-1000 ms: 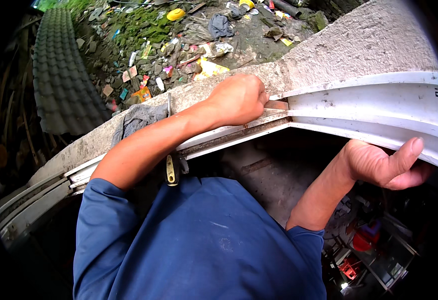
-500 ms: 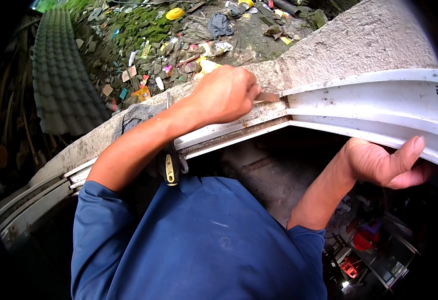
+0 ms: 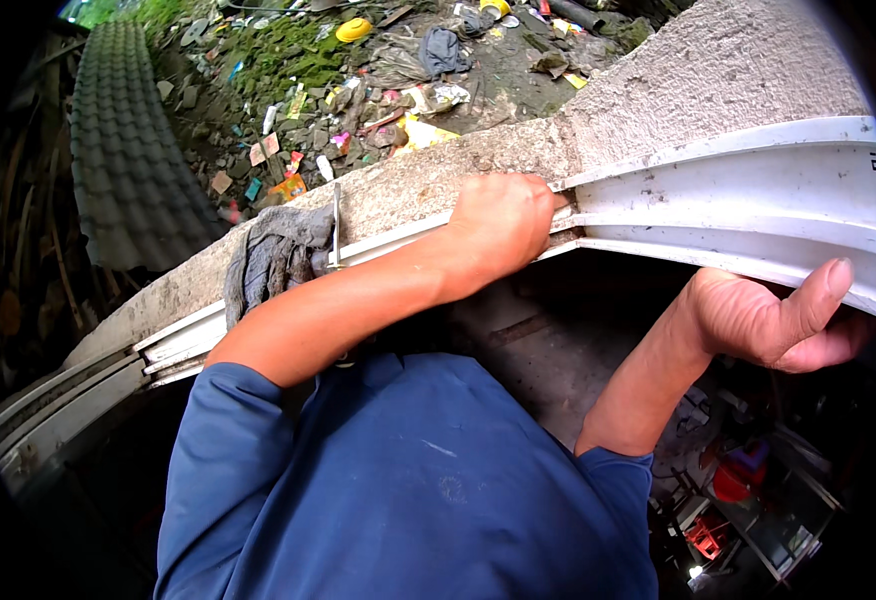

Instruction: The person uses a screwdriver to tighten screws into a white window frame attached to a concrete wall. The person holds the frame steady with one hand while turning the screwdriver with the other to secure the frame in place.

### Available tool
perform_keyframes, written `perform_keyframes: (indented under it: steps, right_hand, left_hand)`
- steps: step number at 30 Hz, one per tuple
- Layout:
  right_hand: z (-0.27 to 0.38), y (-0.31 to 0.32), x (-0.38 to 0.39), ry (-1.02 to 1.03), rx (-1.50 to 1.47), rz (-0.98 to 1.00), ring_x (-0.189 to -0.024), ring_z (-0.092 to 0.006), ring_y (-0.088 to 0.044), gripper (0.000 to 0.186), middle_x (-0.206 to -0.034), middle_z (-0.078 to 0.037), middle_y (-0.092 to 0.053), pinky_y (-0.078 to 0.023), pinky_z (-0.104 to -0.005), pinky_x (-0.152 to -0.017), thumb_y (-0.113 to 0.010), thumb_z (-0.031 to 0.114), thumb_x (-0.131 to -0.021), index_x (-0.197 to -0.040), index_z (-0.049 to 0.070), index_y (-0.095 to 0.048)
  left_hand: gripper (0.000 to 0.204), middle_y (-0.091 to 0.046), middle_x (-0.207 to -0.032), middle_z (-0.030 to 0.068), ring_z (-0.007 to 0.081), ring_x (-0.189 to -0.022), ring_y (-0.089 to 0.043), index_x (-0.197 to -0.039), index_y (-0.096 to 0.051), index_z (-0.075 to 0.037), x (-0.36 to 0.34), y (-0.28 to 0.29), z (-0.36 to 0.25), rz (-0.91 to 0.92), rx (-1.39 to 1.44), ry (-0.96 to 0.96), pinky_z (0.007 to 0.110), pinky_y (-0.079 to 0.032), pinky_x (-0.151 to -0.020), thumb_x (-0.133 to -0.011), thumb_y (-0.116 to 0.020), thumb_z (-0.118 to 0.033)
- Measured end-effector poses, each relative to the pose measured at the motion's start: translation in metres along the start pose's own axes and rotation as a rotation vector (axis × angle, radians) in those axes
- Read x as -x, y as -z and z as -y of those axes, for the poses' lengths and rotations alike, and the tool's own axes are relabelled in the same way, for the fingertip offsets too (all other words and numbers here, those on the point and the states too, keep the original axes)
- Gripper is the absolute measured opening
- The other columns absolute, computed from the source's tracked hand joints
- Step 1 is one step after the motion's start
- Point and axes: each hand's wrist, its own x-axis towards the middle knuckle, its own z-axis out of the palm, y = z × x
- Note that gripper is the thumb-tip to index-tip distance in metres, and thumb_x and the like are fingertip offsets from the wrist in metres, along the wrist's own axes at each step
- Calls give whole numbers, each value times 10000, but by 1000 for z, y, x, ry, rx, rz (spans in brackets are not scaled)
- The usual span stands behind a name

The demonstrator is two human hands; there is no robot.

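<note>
My left hand [image 3: 503, 222] is closed in a fist over the white window frame track [image 3: 413, 240], close to its corner. A flat, brownish scraper-like blade [image 3: 562, 201] juts slightly from the fist toward that corner; its grip is hidden inside the hand. Under the side frame [image 3: 728, 200], my right hand [image 3: 768, 315] is open, thumb stretched out, its wrist beside the lower edge; some fingers are in shadow. A grey rag [image 3: 278, 255] drapes over the sill near my left forearm. Beside it a thin metal shaft [image 3: 337, 225] sticks up, its lower end behind the forearm.
Rough concrete [image 3: 698, 85] borders the frame. Outside lies ground littered with rubbish, including a yellow hard-hat-like object [image 3: 354, 29], next to a tiled roof strip [image 3: 128, 130]. Below right, inside, are a red container [image 3: 736, 480] and an orange object [image 3: 703, 537].
My left hand has slid right along the track to the corner, covering most of the blade. The forearm now hides the yellow handle below the rag. My right hand stays nearly still.
</note>
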Motion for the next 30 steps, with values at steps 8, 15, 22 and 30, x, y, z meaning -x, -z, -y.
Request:
perform_keyframes:
  steps: [8,15,22,30]
  right_hand:
    - [0,-2,2,-10,-18,-17,-1129,-331,-633,738,-1256,-308,-608,-571,-467,-943,-810,247,-805,-1354,-120,-478]
    - [-3,-3,3,12,-70,-5,-1131,-333,-638,745,-1256,-308,-607,-585,-454,-935,-810,223,-816,-1379,-113,-456]
    - [-2,2,0,-4,-83,17,-1126,-334,-640,729,-1261,-310,-607,-581,-458,-951,-812,193,-823,-1383,-108,-456]
    - [2,-5,1,57,-64,19,-1087,-334,-654,699,-1241,-309,-616,-584,-452,-944,-797,153,-841,-1383,-116,-447]
  left_hand:
    - [275,-690,-763,313,479,-742,-710,-830,-691,40,0,1,3,36,58,9,573,-572,-711,-950,-601,-190]
    - [310,-678,-773,307,503,-746,-678,-793,-689,27,-2,14,3,83,111,72,595,-532,-704,-972,-590,-207]
    - [316,-668,-766,252,469,-749,-651,-818,-673,40,13,75,22,114,137,39,545,-479,-679,-988,-606,-217]
    - [245,-646,-733,248,460,-729,-643,-864,-674,14,81,125,26,114,41,105,521,-482,-653,-972,-647,-204]
